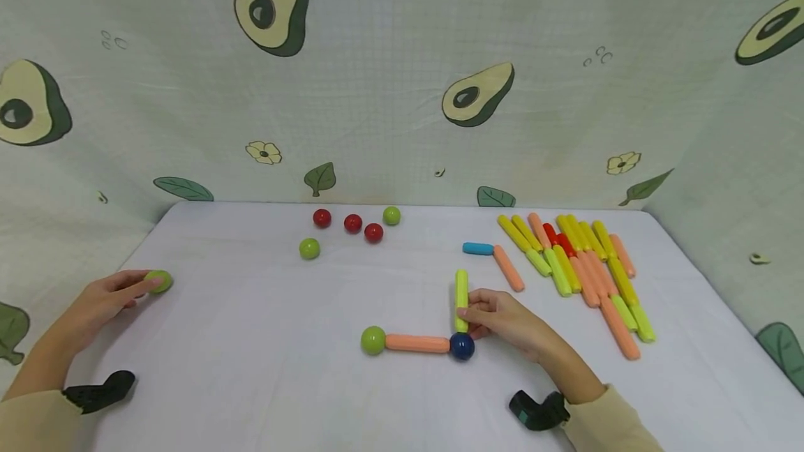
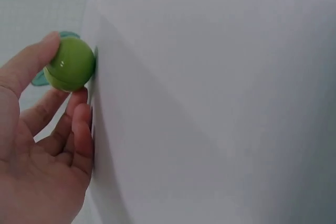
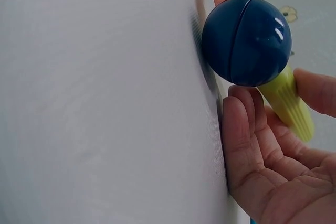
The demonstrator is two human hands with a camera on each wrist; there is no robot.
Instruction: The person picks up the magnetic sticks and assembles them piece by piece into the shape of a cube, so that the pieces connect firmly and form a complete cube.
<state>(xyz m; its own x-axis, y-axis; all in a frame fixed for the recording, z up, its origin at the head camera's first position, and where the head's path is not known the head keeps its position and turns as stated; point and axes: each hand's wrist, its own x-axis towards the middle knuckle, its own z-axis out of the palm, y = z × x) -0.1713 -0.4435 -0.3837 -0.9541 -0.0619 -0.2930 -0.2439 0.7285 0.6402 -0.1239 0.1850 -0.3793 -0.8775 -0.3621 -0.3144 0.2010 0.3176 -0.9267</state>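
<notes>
At the left side of the table, my left hand [image 1: 105, 304] pinches a green ball [image 2: 72, 65] between thumb and fingers, close to the white surface. My right hand [image 1: 507, 321] holds a yellow-green rod [image 1: 461, 293] between thumb and fingers. One end of that rod meets a dark blue ball [image 3: 247, 40]; whether it is fully seated cannot be told. From the blue ball an orange rod [image 1: 417, 344] runs left to another green ball [image 1: 373, 340], the three in a row on the table.
Toward the back lie three red balls [image 1: 353, 223] and two green balls [image 1: 310, 248]. A blue rod [image 1: 478, 248] and an orange rod [image 1: 508, 268] touch end to end. On the right lies a cluster of yellow, orange, red and yellow-green rods [image 1: 584, 267]. A printed cloth [image 1: 377, 89] hangs behind.
</notes>
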